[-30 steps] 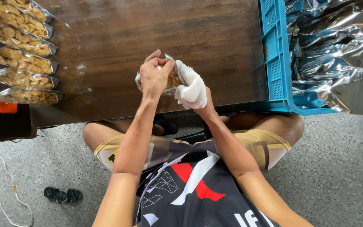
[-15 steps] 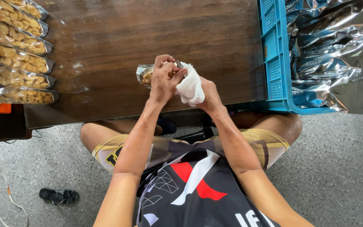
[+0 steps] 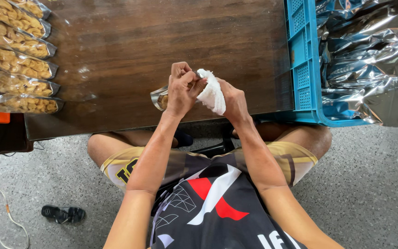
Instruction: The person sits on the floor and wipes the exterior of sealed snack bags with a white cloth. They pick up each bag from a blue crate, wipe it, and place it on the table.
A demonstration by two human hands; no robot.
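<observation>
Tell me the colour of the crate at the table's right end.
Bright blue crate, with perforated walls; the head view shows it.

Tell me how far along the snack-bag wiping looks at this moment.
Done, it seems: five filled snack bags lined up at the table's left edge. In hand: the left hand holds one snack pouch while the right hand presses a white cloth to it. Left: many silver pouches in the blue crate.

The person wore a sleeveless black jersey with red and white angular panels, thin white line patterns and large white lettering near the hem. Below the jersey showed mustard-yellow shorts with darker trim. Both arms were bare, without watch or rings.
</observation>
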